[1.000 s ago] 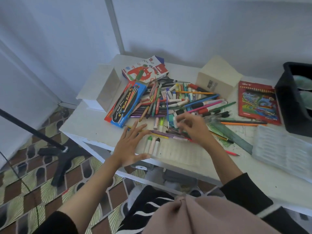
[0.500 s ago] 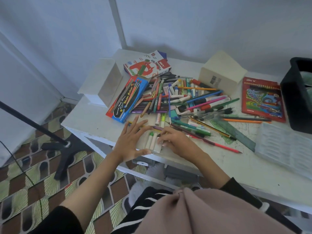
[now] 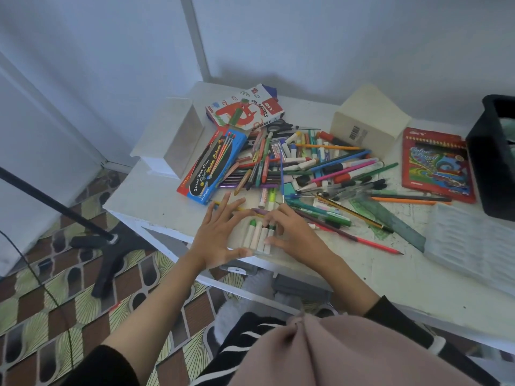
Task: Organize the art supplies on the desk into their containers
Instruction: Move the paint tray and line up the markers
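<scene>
Fingers spread flat, left hand (image 3: pixel 220 235) lies beside pastels (image 3: pixel 255 236); right hand (image 3: pixel 295 235) pinches the rightmost.

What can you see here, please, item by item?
desk: one, white, under everything
pen pile: many, mixed colours, desk centre
pastel sticks: about four, pale, between hands
oil pastels box: one, white-red, back
water colour box: one, blue, left of pile
white box: one, white, far left
cream box: one, cream, back right
pencil box: one, red, right
bin: one, black, far right
clear tray: one, clear, near right
left hand: flat, beside sticks
right hand: touching sticks
</scene>
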Available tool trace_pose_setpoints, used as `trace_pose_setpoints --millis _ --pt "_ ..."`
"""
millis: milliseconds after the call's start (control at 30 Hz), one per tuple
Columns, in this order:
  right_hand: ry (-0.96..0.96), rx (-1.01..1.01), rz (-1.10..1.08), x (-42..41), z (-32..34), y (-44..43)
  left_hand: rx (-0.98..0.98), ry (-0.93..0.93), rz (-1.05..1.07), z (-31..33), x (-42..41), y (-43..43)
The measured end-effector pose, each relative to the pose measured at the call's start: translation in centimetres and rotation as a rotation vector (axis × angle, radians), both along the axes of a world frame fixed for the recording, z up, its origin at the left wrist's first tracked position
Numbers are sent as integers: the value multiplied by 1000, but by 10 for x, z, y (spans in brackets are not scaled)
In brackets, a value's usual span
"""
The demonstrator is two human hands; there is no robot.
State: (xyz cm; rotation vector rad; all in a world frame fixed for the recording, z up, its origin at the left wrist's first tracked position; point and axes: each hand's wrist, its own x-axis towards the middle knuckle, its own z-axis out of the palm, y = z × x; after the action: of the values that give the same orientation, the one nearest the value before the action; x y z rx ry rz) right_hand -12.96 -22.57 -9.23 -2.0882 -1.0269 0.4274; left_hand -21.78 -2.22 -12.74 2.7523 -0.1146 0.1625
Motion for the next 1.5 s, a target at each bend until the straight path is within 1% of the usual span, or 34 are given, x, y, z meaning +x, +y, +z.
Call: trace_pose_setpoints --millis 67,133,233,300,367,467,533,700,800,867,900,967,1067,1167,1233,1300,1400,1467,1500 --pt "-40 99 -96 5 1 -3 -1 -1 5 0 0 0" --pt "-101 120 -227 19 3 -9 -18 1 8 0 0 0" --pt "-319 16 -367 52 8 -20 -31 4 12 0 0 0" --pt "-420 -107 -388 75 14 -24 -31 6 14 -1 0 1" --pt "-482 -248 -355 92 22 -22 -26 11 16 -1 0 1" --pt "-567 -438 -202 105 35 -13 -17 18 16 -1 0 1" --pt "-595 -527 -131 107 40 -5 -16 23 16 -1 1 1" --pt "-675 -664 -41 111 42 5 -29 27 25 -1 1 1" --pt "-697 -641 -27 113 38 3 -26 26 25 -1 1 1" --pt "-667 -567 -45 113 34 0 -24 21 24 -1 1 1" --pt "-639 -497 -64 113 33 -2 -25 21 22 -1 1 1" --pt "-555 -289 -132 111 31 -6 -23 19 19 -2 1 1" --pt "-274 -5 -225 99 37 -10 -15 3 21 -3 1 1" --pt "-34 168 -259 81 43 -13 -13 2 26 -3 1 1" --pt "56 227 -279 67 45 -17 -14 -2 25 -3 2 1" --pt "122 245 -277 53 44 -22 -19 -3 25 -3 2 1" --pt "236 249 -213 31 37 -28 -20 -3 25 -2 2 1" --pt "235 222 -150 19 29 -32 -19 -4 27 -2 1 1" --pt "183 212 -102 14 24 -33 -17 -5 28 -2 1 0"
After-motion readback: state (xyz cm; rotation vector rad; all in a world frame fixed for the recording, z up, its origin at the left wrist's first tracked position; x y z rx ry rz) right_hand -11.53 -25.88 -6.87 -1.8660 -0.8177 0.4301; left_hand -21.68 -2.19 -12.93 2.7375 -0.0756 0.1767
